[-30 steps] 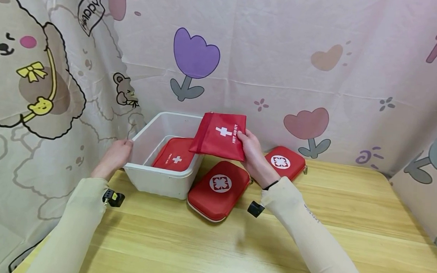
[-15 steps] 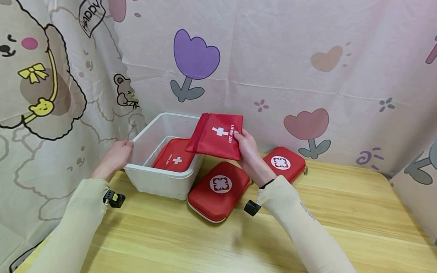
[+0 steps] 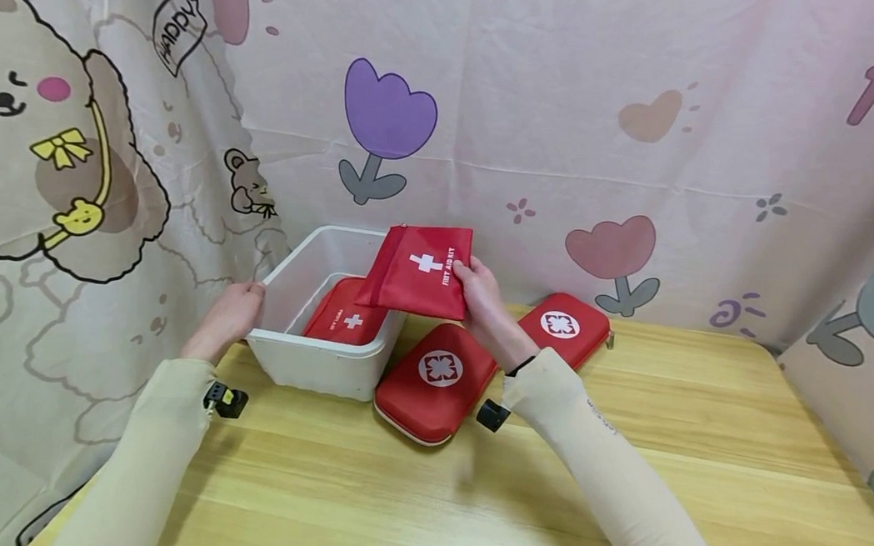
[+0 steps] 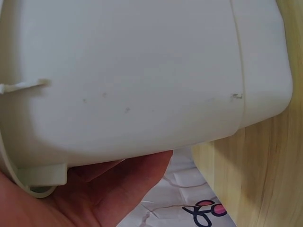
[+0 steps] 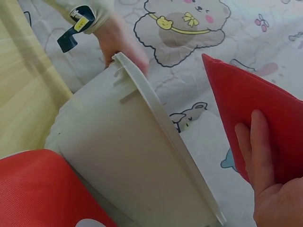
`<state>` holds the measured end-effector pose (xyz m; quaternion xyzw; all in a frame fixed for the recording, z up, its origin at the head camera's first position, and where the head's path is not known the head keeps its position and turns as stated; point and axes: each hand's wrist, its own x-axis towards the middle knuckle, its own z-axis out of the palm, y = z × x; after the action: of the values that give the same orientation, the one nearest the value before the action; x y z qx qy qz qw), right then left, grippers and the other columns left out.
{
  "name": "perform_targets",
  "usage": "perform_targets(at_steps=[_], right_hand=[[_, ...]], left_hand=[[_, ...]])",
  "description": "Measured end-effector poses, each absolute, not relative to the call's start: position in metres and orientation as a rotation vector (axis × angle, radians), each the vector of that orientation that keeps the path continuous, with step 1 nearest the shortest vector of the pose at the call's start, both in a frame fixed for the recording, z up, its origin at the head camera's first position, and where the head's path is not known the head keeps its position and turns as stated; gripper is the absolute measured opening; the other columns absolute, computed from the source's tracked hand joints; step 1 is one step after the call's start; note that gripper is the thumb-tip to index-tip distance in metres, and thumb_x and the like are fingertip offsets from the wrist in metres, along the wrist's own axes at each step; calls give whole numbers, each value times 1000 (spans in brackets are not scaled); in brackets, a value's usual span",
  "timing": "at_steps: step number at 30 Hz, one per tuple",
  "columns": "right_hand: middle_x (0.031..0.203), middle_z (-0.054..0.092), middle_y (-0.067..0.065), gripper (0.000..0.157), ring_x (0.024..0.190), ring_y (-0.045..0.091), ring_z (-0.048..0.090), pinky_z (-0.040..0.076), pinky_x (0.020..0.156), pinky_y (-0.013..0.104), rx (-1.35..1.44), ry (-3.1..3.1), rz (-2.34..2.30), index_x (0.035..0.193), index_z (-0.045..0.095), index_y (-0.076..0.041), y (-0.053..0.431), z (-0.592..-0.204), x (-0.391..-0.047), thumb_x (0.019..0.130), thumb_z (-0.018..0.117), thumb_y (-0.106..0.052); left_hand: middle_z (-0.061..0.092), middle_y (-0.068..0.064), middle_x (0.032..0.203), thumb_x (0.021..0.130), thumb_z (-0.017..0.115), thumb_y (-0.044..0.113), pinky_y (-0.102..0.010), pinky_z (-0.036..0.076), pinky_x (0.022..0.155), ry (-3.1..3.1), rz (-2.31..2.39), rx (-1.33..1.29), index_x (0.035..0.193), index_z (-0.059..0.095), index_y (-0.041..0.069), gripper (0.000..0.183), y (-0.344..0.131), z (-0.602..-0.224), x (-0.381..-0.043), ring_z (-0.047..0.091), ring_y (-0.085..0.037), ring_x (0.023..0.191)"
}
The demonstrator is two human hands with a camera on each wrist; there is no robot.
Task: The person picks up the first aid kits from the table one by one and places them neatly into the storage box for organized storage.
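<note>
A white plastic bin [image 3: 319,366] stands at the back left of the table. My left hand [image 3: 233,315] grips its left rim, and in the left wrist view the fingers [image 4: 137,184] curl under the lip. A flat red first aid pouch [image 3: 414,284] is in my right hand [image 3: 484,301], thumb on top and fingers beneath. Its left end overlaps the bin's right side in the head view. Inside the bin lies another red first aid pouch [image 3: 340,317], partly hidden by the held one. In the right wrist view, two fingers [image 5: 260,146] spread across the pouch's underside.
A red hard case [image 3: 429,398] with a white round emblem lies against the bin's right side. Behind it is a second such case [image 3: 573,319], partly covered by my right arm. A printed curtain [image 3: 521,128] hangs behind the wooden table [image 3: 696,456].
My right hand has moved left with the red first aid pouch, bringing it further over the bin. My left hand stays on the rim.
</note>
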<state>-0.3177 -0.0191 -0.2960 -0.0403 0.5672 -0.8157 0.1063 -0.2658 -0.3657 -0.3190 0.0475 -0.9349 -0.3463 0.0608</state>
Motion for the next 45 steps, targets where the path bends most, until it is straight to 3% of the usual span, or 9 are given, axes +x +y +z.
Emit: perform_targets(at_steps=[11, 17, 22, 29, 33, 39, 45], right_hand=[[126, 58, 12, 41, 101, 21, 65, 56, 77, 32, -145, 1669, -2411, 142, 41, -11, -28, -295, -320, 105, 47, -25], [126, 58, 12, 39, 102, 21, 64, 56, 77, 32, -158, 1666, -2416, 140, 42, -10, -31, -296, -322, 104, 47, -25], [126, 58, 10, 40, 106, 22, 64, 55, 78, 32, -152, 1670, -2417, 140, 42, -11, -32, -295, -322, 104, 49, -26], [127, 57, 10, 41, 107, 23, 63, 55, 81, 34, -181, 1685, -2415, 142, 41, -11, -38, -294, -321, 104, 49, -25], [127, 57, 9, 42, 109, 22, 62, 54, 83, 34, -179, 1677, -2425, 142, 40, -12, -42, -295, -321, 103, 51, -24], [126, 58, 11, 40, 107, 22, 63, 55, 81, 33, -187, 1662, -2427, 140, 41, -9, -44, -296, -323, 104, 49, -23], [126, 57, 12, 40, 106, 22, 63, 55, 82, 33, -187, 1666, -2418, 141, 40, -8, -47, -295, -323, 104, 48, -23]], left_hand=[[54, -32, 111, 105, 13, 29, -37, 47, 70, -2816, -1063, 122, 119, 50, -14, 59, -365, -318, -266, 55, -37, 94], [55, -27, 102, 105, 13, 30, -37, 45, 70, -2817, -1051, 131, 106, 52, -10, 56, -365, -319, -266, 54, -35, 90], [54, -29, 106, 105, 13, 30, -37, 45, 70, -2813, -1053, 131, 109, 52, -11, 56, -365, -319, -266, 54, -37, 92], [54, -26, 99, 105, 13, 31, -35, 45, 67, -2813, -1084, 136, 88, 45, 0, 48, -364, -320, -266, 53, -34, 90], [53, -28, 106, 105, 12, 31, -37, 46, 69, -2814, -1094, 142, 96, 48, -5, 52, -365, -320, -265, 53, -36, 93], [53, -32, 116, 105, 13, 31, -42, 47, 75, -2821, -1055, 156, 122, 50, -14, 61, -366, -320, -266, 54, -39, 99], [52, -33, 118, 105, 13, 32, -47, 47, 79, -2835, -1051, 162, 126, 48, -15, 62, -367, -319, -266, 53, -40, 100]])
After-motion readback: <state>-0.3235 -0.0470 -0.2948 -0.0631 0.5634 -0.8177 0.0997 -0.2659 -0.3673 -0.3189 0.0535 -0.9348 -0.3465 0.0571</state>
